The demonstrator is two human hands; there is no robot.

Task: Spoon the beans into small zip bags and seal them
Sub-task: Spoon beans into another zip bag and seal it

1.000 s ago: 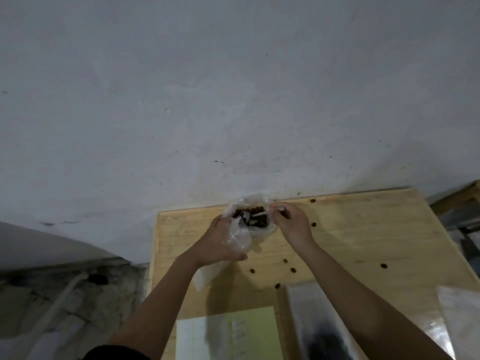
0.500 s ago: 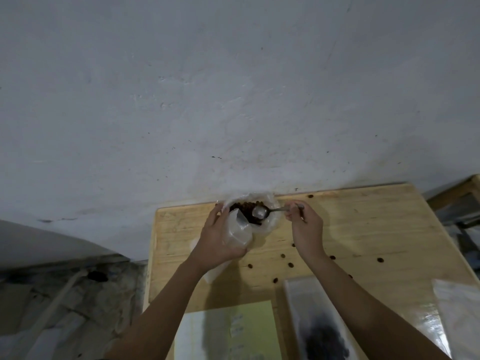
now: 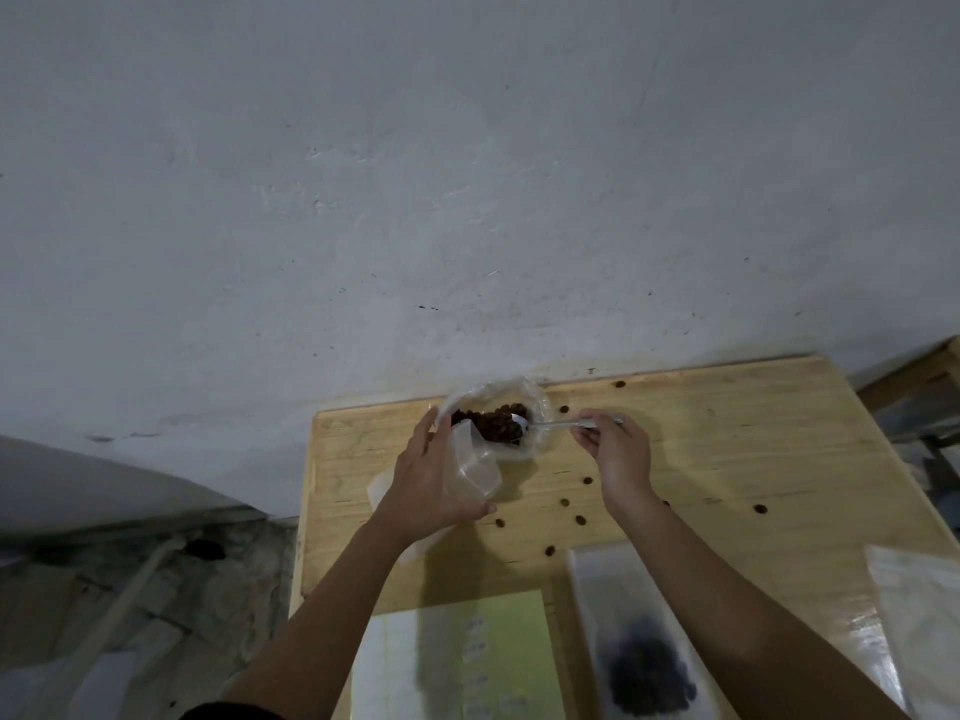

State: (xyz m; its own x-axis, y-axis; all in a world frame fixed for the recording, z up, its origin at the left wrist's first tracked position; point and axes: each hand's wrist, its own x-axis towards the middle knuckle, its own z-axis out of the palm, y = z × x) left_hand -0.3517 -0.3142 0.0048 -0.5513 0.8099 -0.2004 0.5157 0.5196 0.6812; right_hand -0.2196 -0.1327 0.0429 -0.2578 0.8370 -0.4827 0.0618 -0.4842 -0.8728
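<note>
Where the wooden table [image 3: 727,449] meets the wall [image 3: 467,174], the beans [image 3: 496,424] lie heaped in a wide-open clear plastic bag [image 3: 519,385]. My right hand [image 3: 615,452] pinches the handle of a metal spoon [image 3: 556,424], its bowl over the beans. My left hand [image 3: 428,483] grips a small zip bag [image 3: 471,467], mouth open, just beside the big bag's near rim; I cannot tell whether it holds any beans. Loose beans [image 3: 581,520] lie scattered on the wood. Nearer me lie a filled clear bag [image 3: 641,662], a yellow-green sheet [image 3: 467,657] and, at the right edge, another clear bag [image 3: 924,615]. The wall is grey and scuffed.
</note>
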